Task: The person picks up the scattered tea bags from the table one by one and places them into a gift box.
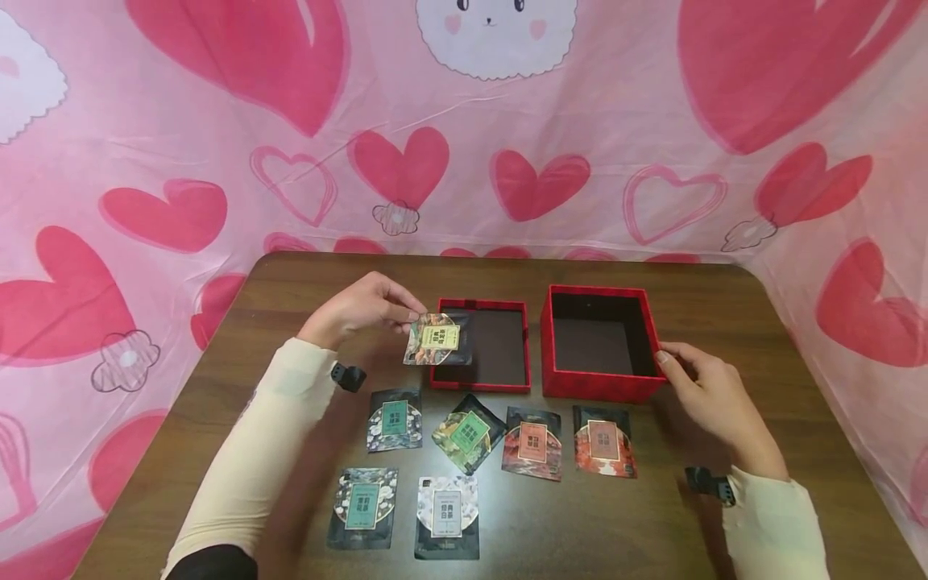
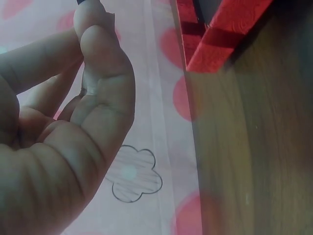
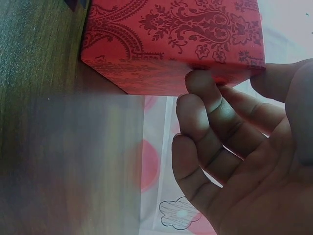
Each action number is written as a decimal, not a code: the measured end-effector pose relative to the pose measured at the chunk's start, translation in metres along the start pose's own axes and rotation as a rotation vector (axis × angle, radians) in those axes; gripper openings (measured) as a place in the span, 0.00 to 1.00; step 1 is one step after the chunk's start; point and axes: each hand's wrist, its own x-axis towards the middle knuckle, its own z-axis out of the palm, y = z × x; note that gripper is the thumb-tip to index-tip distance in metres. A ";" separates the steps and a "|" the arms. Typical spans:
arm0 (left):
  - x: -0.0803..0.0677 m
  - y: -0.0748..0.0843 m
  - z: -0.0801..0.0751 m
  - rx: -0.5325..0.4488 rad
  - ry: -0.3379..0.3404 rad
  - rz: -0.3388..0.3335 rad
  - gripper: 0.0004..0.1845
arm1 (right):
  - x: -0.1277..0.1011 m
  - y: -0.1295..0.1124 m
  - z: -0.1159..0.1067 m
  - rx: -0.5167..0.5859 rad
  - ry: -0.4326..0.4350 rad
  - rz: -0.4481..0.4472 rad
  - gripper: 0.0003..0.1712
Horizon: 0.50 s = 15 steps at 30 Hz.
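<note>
My left hand (image 1: 366, 308) pinches a tea sachet (image 1: 437, 338) with a yellow label by its upper left corner. The sachet overlaps the left side of a shallow red box lid (image 1: 516, 388) with a dark inside. In the left wrist view the left thumb and forefinger (image 2: 98, 63) meet at the top, the sachet mostly out of frame. To the right stands a deep red box (image 1: 596, 388), open at the top, dark within. My right hand (image 1: 706, 395) holds it at its front right corner; in the right wrist view fingertips (image 3: 195, 110) lie by its patterned wall.
Nearer me lie a blue-green sachet (image 1: 395, 420), a tilted green one (image 1: 470, 433), two red ones, the left (image 1: 532, 445) and the right (image 1: 605, 441), a teal floral one (image 1: 362, 509) and a white one (image 1: 446, 517). A heart-printed cloth (image 1: 536, 185) hangs behind the wooden table (image 1: 565, 524).
</note>
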 end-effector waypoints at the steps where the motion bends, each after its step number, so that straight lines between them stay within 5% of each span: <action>1: 0.001 0.001 0.001 -0.005 0.001 -0.004 0.08 | 0.000 0.000 0.000 0.002 -0.002 0.002 0.22; 15: 0.017 0.017 0.014 -0.019 0.004 -0.008 0.08 | 0.001 0.000 -0.002 0.024 -0.017 0.010 0.23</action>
